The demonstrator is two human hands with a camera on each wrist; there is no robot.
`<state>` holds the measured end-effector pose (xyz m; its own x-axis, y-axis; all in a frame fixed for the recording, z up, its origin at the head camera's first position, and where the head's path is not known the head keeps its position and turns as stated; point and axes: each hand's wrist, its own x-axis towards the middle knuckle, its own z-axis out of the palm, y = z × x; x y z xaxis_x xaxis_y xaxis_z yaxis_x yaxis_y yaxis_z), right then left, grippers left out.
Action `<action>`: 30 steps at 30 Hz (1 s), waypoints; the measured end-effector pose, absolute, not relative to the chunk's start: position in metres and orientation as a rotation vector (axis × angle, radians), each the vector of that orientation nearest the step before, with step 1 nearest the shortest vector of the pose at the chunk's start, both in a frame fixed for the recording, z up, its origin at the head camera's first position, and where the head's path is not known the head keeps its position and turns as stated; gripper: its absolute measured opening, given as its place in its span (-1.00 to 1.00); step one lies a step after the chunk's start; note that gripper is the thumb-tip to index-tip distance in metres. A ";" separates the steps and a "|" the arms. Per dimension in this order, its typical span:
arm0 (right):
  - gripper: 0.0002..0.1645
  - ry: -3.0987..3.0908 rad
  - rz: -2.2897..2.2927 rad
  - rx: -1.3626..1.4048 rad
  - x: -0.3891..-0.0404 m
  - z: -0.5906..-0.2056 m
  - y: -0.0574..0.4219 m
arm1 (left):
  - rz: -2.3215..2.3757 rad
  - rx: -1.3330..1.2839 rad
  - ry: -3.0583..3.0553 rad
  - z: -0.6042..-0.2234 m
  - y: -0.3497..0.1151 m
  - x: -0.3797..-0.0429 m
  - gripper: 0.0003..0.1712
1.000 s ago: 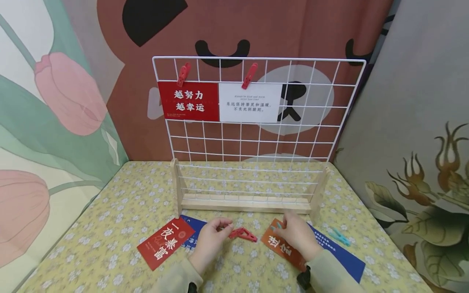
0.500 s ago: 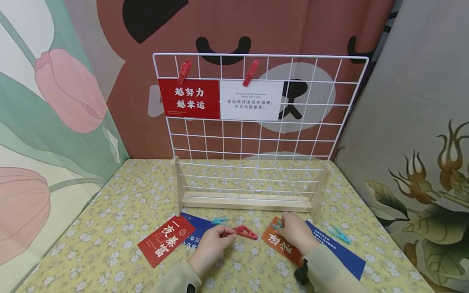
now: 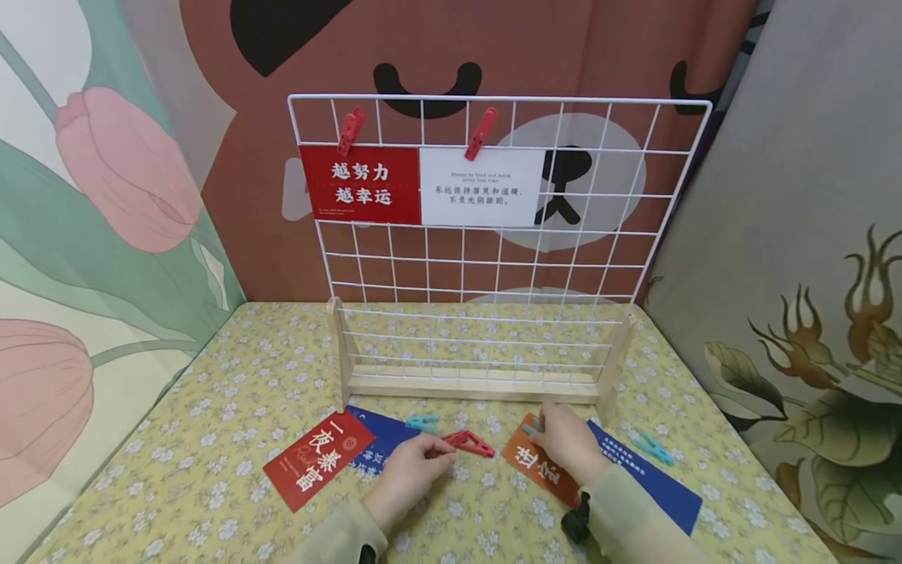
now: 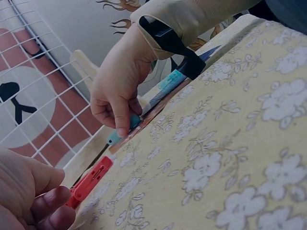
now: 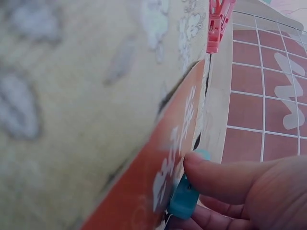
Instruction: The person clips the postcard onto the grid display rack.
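My right hand (image 3: pixel 569 442) pinches a teal clothespin (image 5: pixel 184 197) between thumb and fingers. That clothespin overlaps the edge of an orange card (image 3: pixel 539 470) with white characters, which lies partly under the hand. My left hand (image 3: pixel 412 474) hovers low over the tablecloth, its fingers loosely bent. Its fingertips are right by one end of a red clothespin (image 3: pixel 470 444). In the left wrist view, that red clothespin (image 4: pixel 93 181) shows just beyond the left fingers. Behind the left hand, another teal clothespin (image 3: pixel 423 424) lies near a dark blue card (image 3: pixel 384 439).
A white wire grid (image 3: pixel 479 262) stands in a wooden base (image 3: pixel 472 389). Red clothespins hold a red card (image 3: pixel 361 184) and a white card (image 3: pixel 481 188) on it. Another red card (image 3: pixel 319 460) lies left; a blue card (image 3: pixel 655 486) with a teal clothespin (image 3: pixel 654 446) lies right.
My left hand has shifted slightly right, bringing the teal clothespin behind it into view. The right hand stays at the orange card with its clothespin.
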<state>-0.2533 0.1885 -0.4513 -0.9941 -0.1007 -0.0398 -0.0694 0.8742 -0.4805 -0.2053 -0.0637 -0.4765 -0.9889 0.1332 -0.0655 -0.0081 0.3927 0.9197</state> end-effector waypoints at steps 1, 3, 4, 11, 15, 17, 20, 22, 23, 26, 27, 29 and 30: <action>-0.73 2.978 -0.766 -0.130 -0.253 -0.451 0.189 | 1.653 0.121 2.514 -0.476 -0.063 -0.206 -0.90; -0.74 2.973 -0.779 -0.122 -0.253 -0.450 0.190 | 1.633 0.134 2.516 -0.475 -0.060 -0.207 -0.91; -0.75 2.975 -0.776 -0.126 -0.254 -0.450 0.190 | 1.621 0.141 2.517 -0.474 -0.059 -0.207 -0.92; -0.48 2.975 -0.763 -0.179 -0.250 -0.449 0.195 | 1.557 0.216 2.539 -0.472 -0.044 -0.211 -0.93; -0.46 2.956 -0.833 -0.166 -0.246 -0.447 0.199 | 1.529 0.306 2.578 -0.472 -0.033 -0.214 -0.94; -0.47 2.959 -0.858 -0.168 -0.245 -0.445 0.203 | 1.482 0.355 2.620 -0.471 -0.028 -0.214 -0.94; -0.46 2.931 -0.928 -0.162 -0.243 -0.443 0.211 | 1.375 0.425 2.713 -0.467 -0.020 -0.215 -0.94; -0.46 2.900 -0.979 -0.143 -0.242 -0.441 0.217 | 1.314 0.470 2.752 -0.464 -0.015 -0.216 -0.93; -0.45 2.885 -1.004 -0.135 -0.242 -0.440 0.220 | 1.290 0.490 2.765 -0.462 -0.013 -0.217 -0.93; -0.45 2.880 -1.029 -0.122 -0.242 -0.437 0.232 | 1.246 0.534 2.755 -0.456 -0.003 -0.219 -0.93; -0.46 2.885 -1.033 -0.110 -0.242 -0.436 0.236 | 1.244 0.546 2.736 -0.454 0.000 -0.220 -0.93; -0.46 2.899 -1.031 -0.089 -0.242 -0.434 0.245 | 1.236 0.568 2.700 -0.451 0.006 -0.222 -0.94; -0.46 2.906 -1.033 -0.080 -0.241 -0.433 0.249 | 1.237 0.577 2.675 -0.450 0.010 -0.222 -0.93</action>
